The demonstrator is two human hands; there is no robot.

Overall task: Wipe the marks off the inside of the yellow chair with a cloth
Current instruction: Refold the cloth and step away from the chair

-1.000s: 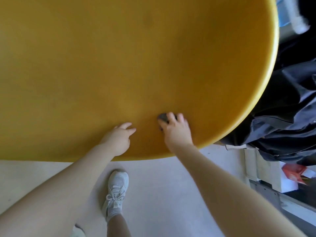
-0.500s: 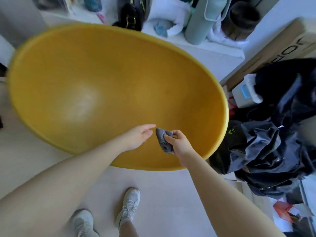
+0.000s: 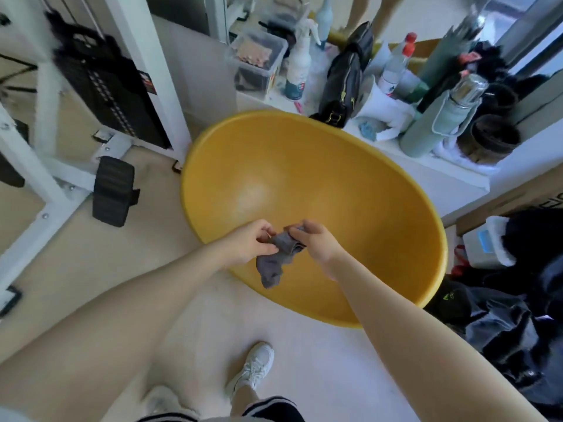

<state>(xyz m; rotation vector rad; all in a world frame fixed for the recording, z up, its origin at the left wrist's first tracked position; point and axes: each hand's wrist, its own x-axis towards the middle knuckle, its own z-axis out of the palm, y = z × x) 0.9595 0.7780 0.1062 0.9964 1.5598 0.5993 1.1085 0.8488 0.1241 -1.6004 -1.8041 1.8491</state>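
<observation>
I pinch the grey cloth (image 3: 278,257) between my left hand (image 3: 248,242) and right hand (image 3: 316,239), fingers clamped on it, probably refolding for a clean face; the yellow chair (image 3: 350,202) gapes just beyond them.

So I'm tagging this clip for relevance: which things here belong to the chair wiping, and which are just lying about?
Job:
- yellow chair
- grey cloth, held by both the left hand and the right hand

Lying about:
- white spray bottle
- black handbag
- clear storage box
- dark clothing pile
</observation>
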